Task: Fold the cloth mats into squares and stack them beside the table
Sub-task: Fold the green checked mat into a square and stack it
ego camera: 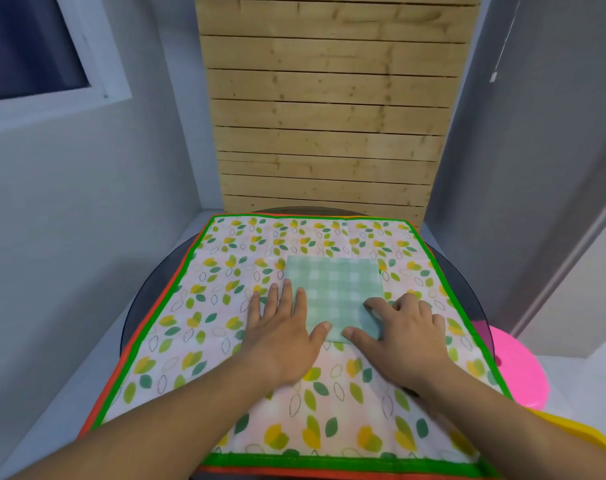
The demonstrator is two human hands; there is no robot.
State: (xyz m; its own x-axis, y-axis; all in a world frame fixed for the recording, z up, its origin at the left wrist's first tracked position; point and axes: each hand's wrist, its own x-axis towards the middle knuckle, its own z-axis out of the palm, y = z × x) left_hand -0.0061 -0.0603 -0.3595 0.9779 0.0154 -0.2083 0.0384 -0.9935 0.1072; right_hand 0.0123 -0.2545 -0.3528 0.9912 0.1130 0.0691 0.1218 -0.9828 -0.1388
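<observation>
A small green-and-white checked mat [334, 289], folded into a square, lies in the middle of a large leaf-print mat [225, 265] with a green border. Under that one an orange-edged mat [145, 327] peeks out. My left hand [281, 327] lies flat with straight fingers, its thumb and forefinger pressing the checked mat's left edge. My right hand [398, 330] has curled fingers that pinch the checked mat's near right corner, which is lifted slightly.
The mats cover a round dark glass table [140, 299]. A pink round stool [519, 368] stands at the right, with a yellow one [585, 441] nearer. A wooden slat panel [329, 116] stands behind; grey walls close in on both sides.
</observation>
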